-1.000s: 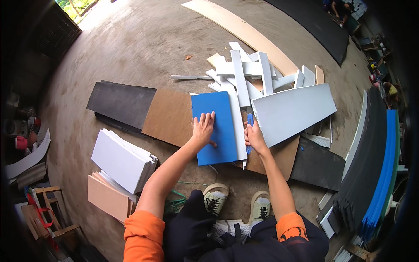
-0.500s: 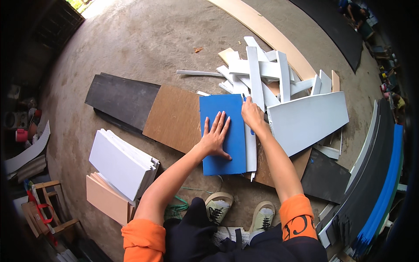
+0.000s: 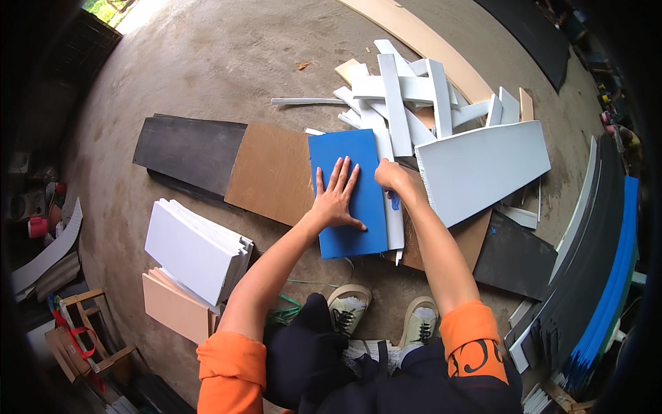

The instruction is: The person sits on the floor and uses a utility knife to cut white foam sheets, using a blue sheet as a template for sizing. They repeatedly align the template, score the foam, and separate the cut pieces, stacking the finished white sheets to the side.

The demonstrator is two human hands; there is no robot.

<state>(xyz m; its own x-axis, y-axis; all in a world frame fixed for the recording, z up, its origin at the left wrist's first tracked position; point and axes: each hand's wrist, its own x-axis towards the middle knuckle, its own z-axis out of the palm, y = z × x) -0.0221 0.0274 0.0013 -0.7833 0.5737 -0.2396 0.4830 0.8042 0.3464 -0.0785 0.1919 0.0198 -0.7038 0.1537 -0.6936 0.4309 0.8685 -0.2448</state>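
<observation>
A blue rectangular foam sheet (image 3: 345, 238) lies on a brown board (image 3: 270, 169). My left hand (image 3: 336, 201) presses flat on the sheet's middle with its fingers spread. Along the sheet's right edge, my right hand (image 3: 395, 176) is closed round a blue utility knife (image 3: 394, 202); only part of its handle shows below the fist, and its blade is hidden. A white strip (image 3: 394, 231) pokes out from under the blue sheet on that side. Right of my right hand rests a large white foam sheet (image 3: 486, 169).
Beyond lies a heap of white offcut strips (image 3: 393, 90). Stacks of white sheets (image 3: 189, 241) and tan sheets (image 3: 176, 303) stand at the left. Black boards (image 3: 189, 152) flank the brown one. Long blue and black sheets (image 3: 600, 290) lean at the right.
My right hand has drawn the knife toward me along the blue sheet's right edge. My left hand stays pressed on the sheet. The whole view has shifted slightly.
</observation>
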